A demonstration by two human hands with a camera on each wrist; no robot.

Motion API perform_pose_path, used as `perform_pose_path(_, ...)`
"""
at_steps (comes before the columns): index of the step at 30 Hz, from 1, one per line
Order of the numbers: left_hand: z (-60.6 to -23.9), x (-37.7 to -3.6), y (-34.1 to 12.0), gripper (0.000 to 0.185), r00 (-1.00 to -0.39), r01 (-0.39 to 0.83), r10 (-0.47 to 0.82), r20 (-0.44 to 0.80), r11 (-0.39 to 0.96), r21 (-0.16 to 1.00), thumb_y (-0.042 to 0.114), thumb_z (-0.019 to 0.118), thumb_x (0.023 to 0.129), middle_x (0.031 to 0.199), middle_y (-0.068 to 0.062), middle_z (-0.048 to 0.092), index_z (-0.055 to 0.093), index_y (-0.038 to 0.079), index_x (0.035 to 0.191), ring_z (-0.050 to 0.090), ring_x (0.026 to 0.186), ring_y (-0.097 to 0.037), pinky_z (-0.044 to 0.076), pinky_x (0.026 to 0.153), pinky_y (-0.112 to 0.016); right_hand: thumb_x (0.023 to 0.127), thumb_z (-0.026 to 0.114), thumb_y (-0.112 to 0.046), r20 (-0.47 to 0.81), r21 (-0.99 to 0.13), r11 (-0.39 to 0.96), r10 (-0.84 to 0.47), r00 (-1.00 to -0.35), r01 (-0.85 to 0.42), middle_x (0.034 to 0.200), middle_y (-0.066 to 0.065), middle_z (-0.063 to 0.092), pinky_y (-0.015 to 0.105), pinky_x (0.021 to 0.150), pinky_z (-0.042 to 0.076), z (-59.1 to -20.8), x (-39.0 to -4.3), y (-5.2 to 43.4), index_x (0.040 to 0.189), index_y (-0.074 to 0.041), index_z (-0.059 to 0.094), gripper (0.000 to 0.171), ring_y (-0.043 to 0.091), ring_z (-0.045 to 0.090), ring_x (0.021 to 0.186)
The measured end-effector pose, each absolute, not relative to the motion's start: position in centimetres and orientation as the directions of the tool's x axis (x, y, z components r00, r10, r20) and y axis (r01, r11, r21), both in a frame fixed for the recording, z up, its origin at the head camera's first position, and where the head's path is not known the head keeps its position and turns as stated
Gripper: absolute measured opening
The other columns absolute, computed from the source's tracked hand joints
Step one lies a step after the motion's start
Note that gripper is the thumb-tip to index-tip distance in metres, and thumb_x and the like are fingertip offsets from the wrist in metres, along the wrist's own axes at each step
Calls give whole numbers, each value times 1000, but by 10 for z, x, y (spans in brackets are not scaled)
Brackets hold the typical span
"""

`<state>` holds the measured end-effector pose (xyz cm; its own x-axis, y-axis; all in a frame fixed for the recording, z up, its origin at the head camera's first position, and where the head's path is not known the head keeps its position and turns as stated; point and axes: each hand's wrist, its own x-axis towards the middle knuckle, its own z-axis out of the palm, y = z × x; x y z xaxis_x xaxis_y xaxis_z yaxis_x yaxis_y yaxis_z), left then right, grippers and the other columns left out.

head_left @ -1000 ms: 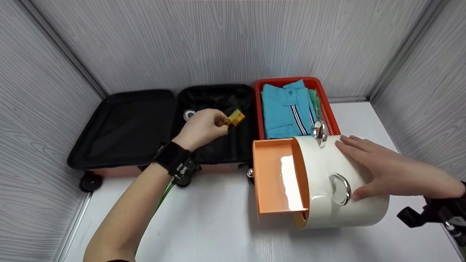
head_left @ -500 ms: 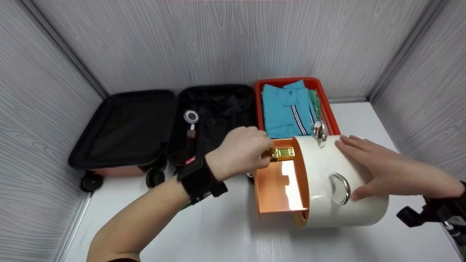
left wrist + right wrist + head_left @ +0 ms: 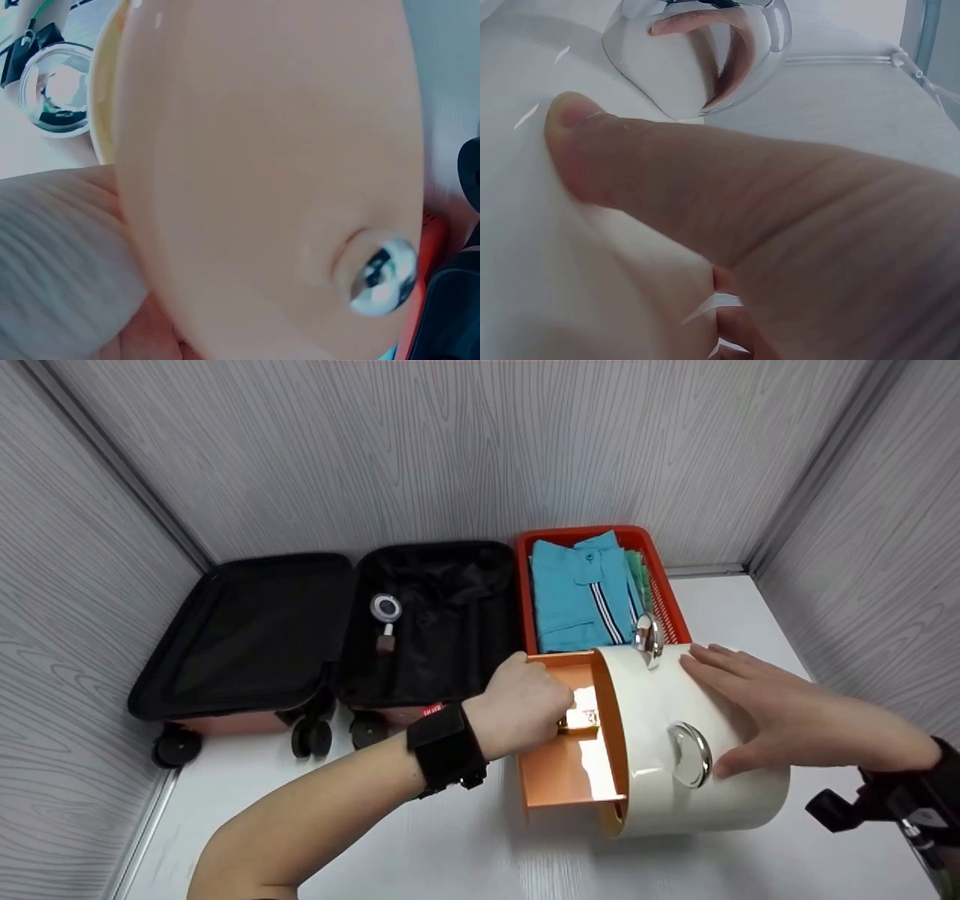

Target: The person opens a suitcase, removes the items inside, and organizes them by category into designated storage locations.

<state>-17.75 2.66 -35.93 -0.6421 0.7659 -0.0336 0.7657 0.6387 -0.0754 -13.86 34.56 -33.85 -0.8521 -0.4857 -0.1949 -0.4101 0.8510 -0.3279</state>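
Note:
My left hand [image 3: 529,709] reaches into the pulled-out orange drawer [image 3: 559,780] of a rounded cream storage box [image 3: 705,802]. It pinches a shiny gold linked band [image 3: 583,721], like a watch strap, close over the drawer floor; its fingertips are hidden behind the hand. The left wrist view is filled by the drawer's front [image 3: 262,135] with its silver knob [image 3: 384,276]. On the box's side, my right hand [image 3: 772,712] rests with fingers spread, and its thumb [image 3: 577,150] presses the glossy surface beside a chrome fitting [image 3: 691,754].
An open black-lined suitcase [image 3: 450,645] lies at the left; inside are a round white-rimmed disc [image 3: 386,607] and a small brown piece with a white stem [image 3: 385,643]. Behind the box stands a red basket [image 3: 525,607] with folded blue clothing [image 3: 570,600].
From over the suitcase, my left hand has carried the gold band right and down into the drawer. The right hand has stayed on the box.

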Motion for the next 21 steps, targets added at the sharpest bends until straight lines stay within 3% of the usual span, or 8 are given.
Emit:
perform_pose_path(3, -363, -174, 23, 19, -658, 753, 752, -30, 656, -48, 16, 67, 94, 65, 5, 59, 70, 20, 76, 54, 70, -17, 37, 69, -34, 67, 92, -54, -197, -326, 849, -491, -849, -416, 167, 14, 22, 68, 113, 26, -341, -138, 344, 164, -15, 25, 124, 42, 18, 152)
perform_pose_path(6, -361, -171, 14, 10, -667, 744, 744, 45, 668, -14, 25, 68, 96, 84, 4, 68, 77, 21, 91, 60, 85, -19, 44, 81, -36, 67, 91, -54, -196, -317, 850, -493, -848, -421, 167, 15, 22, 67, 113, 27, -342, -139, 344, 164, -15, 25, 124, 42, 18, 152)
perform_pose_path(10, -357, -169, -10, 23, -663, 736, 697, 272, 674, 64, 29, 67, 98, 114, 0, 69, 75, 18, 117, 61, 111, -21, 47, 99, -40, 68, 90, -56, -195, -315, 849, -495, -847, -423, 168, 13, 22, 67, 113, 26, -341, -139, 344, 164, -16, 25, 124, 41, 17, 152)
perform_pose_path(14, -366, -169, -44, 24, -672, 713, 577, 464, 674, 193, 20, 69, 95, 118, 0, 67, 71, 14, 119, 61, 111, -20, 50, 95, -38, 67, 91, -55, -192, -314, 848, -496, -846, -426, 168, 12, 22, 67, 113, 26, -341, -139, 344, 164, -17, 25, 124, 41, 18, 152)
perform_pose_path(17, -386, -163, -63, 23, -741, 657, 492, 457, 673, 341, 19, 72, 94, 114, 3, 67, 70, 16, 117, 62, 105, -17, 52, 89, -35, 65, 93, -53, -177, -311, 842, -507, -843, -441, 167, 15, 24, 69, 112, 25, -344, -140, 345, 164, -14, 26, 125, 44, 19, 151)
perform_pose_path(21, -420, -150, -72, 30, -842, 539, 431, 324, 656, 528, 25, 74, 95, 116, 5, 67, 68, 18, 123, 62, 106, -13, 53, 89, -33, 65, 93, -52, -164, -312, 828, -529, -833, -465, 167, 18, 23, 68, 114, 23, -347, -140, 348, 164, -12, 24, 127, 47, 18, 150)
